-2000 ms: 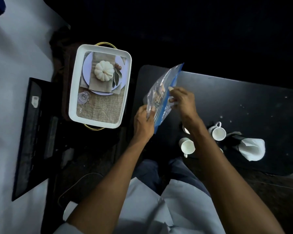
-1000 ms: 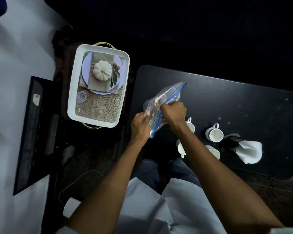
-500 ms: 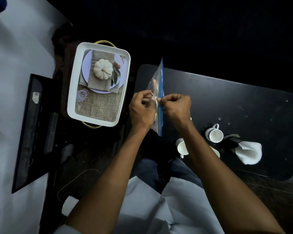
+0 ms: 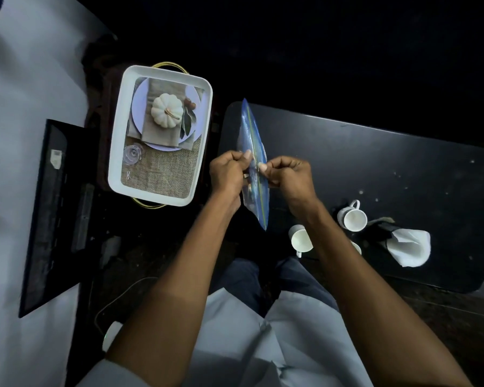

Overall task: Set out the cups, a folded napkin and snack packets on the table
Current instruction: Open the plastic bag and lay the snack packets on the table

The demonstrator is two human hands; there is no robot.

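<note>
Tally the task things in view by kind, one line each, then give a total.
White cups: 3, one, one, one mostly hidden behind the right forearm
Folded white napkin: 1
Clear zip bag, in the grip of the left hand and right hand: 1
Total: 5

Glossy plastic bag, matt table
</note>
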